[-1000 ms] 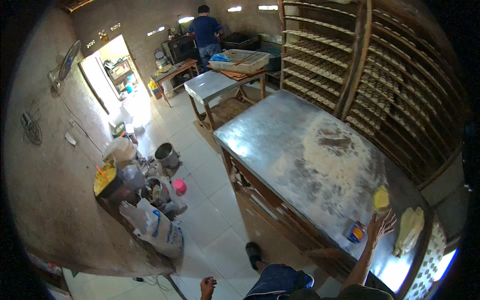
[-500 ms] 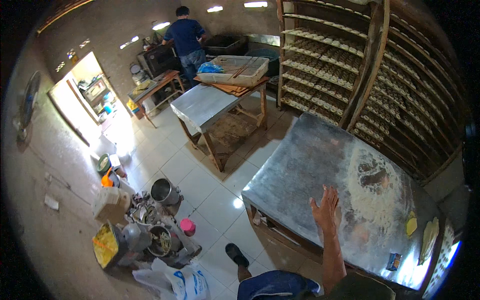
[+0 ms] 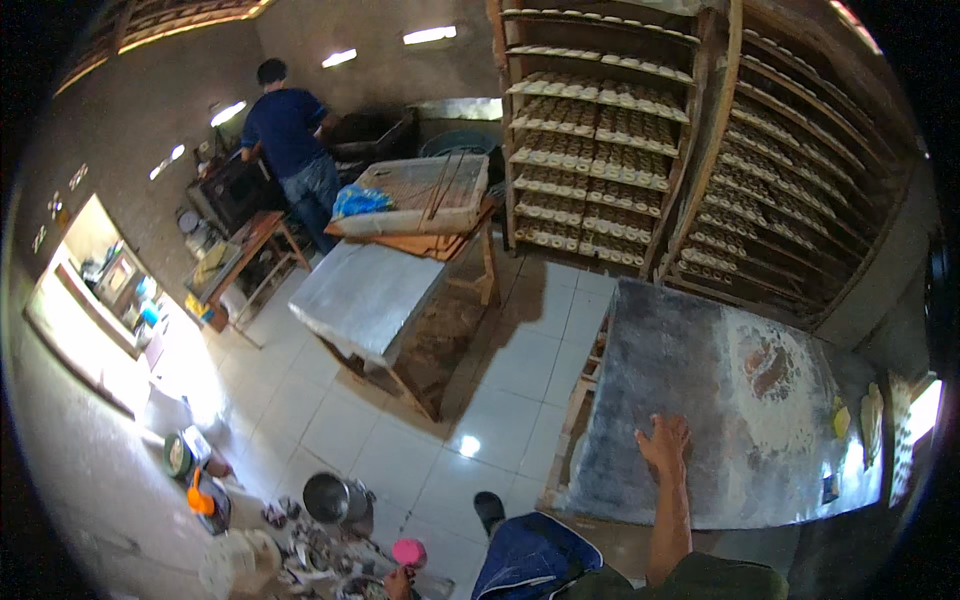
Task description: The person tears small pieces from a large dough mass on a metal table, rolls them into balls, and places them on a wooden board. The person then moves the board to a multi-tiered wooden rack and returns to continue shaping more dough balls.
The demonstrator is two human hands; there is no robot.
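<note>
My right hand (image 3: 665,445) is over the metal-topped work table (image 3: 640,350), palm down, with its fingers spread and nothing in them. Whether it rests on the surface or hovers just above cannot be told. A pale dusting of flour (image 3: 775,400) covers the table's right part, to the right of this hand. At the lower edge, part of my left hand (image 3: 400,582) shows beside a round pink object (image 3: 409,552); its fingers are too small and dim to read.
Racks (image 3: 590,150) with trays of small ring-shaped dough pieces line the far right. A second table (image 3: 370,290) carries a plastic tub (image 3: 425,195). A person (image 3: 288,140) stands at the back. On the floor, a metal pot (image 3: 335,498) and an orange-handled container (image 3: 203,495) stand at the left.
The view has turned, so the tables and racks sit differently in it. My left hand has come into sight at the lower edge. My right hand remains spread over the table.
</note>
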